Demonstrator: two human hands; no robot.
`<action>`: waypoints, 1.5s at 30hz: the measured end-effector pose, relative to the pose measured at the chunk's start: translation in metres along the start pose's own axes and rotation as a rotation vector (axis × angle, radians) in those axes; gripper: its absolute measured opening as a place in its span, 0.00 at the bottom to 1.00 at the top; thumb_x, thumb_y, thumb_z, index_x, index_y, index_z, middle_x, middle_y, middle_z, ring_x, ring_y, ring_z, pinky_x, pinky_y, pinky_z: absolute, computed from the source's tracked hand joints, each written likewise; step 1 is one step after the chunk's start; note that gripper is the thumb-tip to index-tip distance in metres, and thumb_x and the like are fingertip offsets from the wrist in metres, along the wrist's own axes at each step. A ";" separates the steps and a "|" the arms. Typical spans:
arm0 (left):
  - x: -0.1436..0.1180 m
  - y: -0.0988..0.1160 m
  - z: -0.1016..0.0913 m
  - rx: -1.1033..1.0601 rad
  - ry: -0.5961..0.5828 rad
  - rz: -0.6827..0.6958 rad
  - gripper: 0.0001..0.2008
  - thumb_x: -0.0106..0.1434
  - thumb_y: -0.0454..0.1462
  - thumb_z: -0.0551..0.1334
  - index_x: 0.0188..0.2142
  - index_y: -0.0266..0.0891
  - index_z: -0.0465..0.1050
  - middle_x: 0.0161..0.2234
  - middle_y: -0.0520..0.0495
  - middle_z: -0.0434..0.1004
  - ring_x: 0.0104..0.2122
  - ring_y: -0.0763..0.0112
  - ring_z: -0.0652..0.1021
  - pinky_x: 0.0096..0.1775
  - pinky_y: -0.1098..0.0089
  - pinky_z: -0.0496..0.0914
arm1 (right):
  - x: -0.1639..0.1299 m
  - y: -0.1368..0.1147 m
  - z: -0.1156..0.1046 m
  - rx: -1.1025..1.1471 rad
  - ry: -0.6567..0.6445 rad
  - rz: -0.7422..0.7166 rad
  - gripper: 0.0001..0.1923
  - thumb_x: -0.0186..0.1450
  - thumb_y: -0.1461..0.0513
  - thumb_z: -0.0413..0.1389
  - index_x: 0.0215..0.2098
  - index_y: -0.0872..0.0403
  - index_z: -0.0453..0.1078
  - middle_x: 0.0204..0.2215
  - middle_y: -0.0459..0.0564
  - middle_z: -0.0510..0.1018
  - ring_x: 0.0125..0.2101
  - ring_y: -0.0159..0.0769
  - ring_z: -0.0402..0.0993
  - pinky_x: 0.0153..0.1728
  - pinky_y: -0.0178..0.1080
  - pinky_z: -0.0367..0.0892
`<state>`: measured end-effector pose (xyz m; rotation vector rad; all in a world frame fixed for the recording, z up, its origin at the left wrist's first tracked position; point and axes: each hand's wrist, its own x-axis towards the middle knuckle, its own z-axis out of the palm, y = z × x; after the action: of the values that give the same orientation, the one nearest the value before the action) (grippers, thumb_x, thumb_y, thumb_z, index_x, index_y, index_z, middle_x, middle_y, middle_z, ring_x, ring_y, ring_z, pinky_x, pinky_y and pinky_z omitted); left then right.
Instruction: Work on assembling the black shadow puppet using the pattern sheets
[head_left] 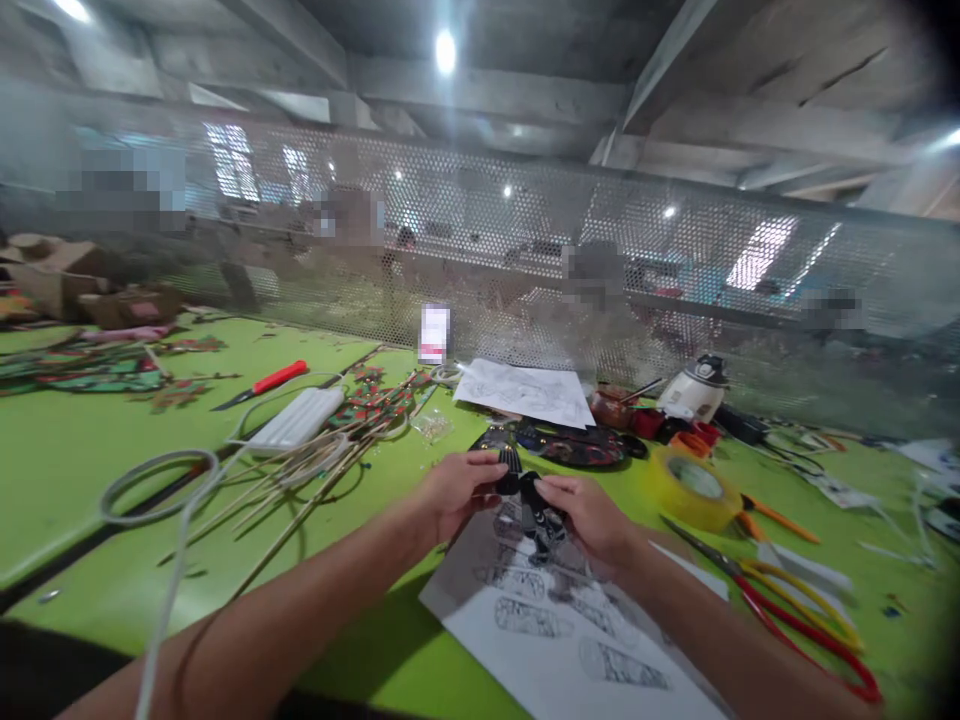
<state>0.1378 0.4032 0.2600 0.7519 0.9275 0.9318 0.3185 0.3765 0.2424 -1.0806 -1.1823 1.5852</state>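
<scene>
Above a white sheet with printed line drawings [529, 612], my left hand [454, 490] pinches a small black ribbed piece [510, 468]. My right hand [592, 510] grips a second black piece with cut-out patterning [544, 520], its top near the first one. Whether the two pieces touch is not clear. Their exact kind cannot be made out. Just beyond the hands lies a dark tray of small coloured bits [577, 446]. A small clear bag [433, 424] rests to the left of it.
Scissors [806, 600] and a roll of yellow tape [694, 487] lie at right. A red-handled knife [279, 377], a white power strip [296, 420], cables and thin sticks [311, 470] occupy the left. Behind stand a propped phone [434, 335] and a mesh screen [480, 230].
</scene>
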 end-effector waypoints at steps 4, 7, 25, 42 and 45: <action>-0.003 -0.008 0.005 0.005 0.034 -0.012 0.03 0.56 0.28 0.65 0.31 0.33 0.75 0.26 0.44 0.78 0.22 0.72 0.78 0.26 0.74 0.71 | -0.009 0.004 -0.005 0.104 -0.009 0.046 0.16 0.51 0.51 0.66 0.28 0.57 0.77 0.26 0.50 0.80 0.27 0.36 0.73 0.35 0.39 0.66; -0.001 -0.011 0.007 0.001 0.055 -0.009 0.02 0.58 0.28 0.63 0.32 0.33 0.74 0.29 0.40 0.80 0.25 0.70 0.79 0.25 0.74 0.71 | -0.012 0.005 -0.006 0.095 0.011 0.057 0.17 0.53 0.51 0.65 0.32 0.57 0.78 0.29 0.52 0.80 0.30 0.39 0.74 0.35 0.39 0.67; 0.007 -0.031 0.010 0.002 0.000 0.010 0.02 0.55 0.30 0.67 0.30 0.33 0.76 0.28 0.46 0.76 0.24 0.76 0.75 0.30 0.73 0.73 | -0.015 0.021 -0.006 -0.562 0.165 -0.156 0.18 0.62 0.51 0.53 0.37 0.55 0.76 0.26 0.48 0.77 0.23 0.35 0.69 0.24 0.36 0.64; 0.004 -0.018 0.003 0.009 0.032 0.005 0.05 0.60 0.24 0.59 0.34 0.31 0.72 0.29 0.42 0.78 0.28 0.71 0.80 0.29 0.77 0.74 | -0.024 0.013 -0.011 -0.740 0.247 -0.239 0.14 0.64 0.55 0.51 0.30 0.55 0.72 0.25 0.47 0.76 0.28 0.36 0.70 0.32 0.36 0.63; 0.001 -0.017 0.006 -0.019 0.019 -0.037 0.06 0.60 0.23 0.59 0.31 0.31 0.71 0.28 0.43 0.77 0.27 0.72 0.80 0.29 0.77 0.74 | -0.023 0.014 -0.012 -0.715 0.249 -0.289 0.12 0.64 0.56 0.52 0.31 0.54 0.72 0.31 0.49 0.77 0.33 0.37 0.72 0.36 0.37 0.65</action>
<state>0.1496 0.3960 0.2476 0.7091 0.9447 0.9154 0.3339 0.3544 0.2296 -1.4168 -1.6901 0.7770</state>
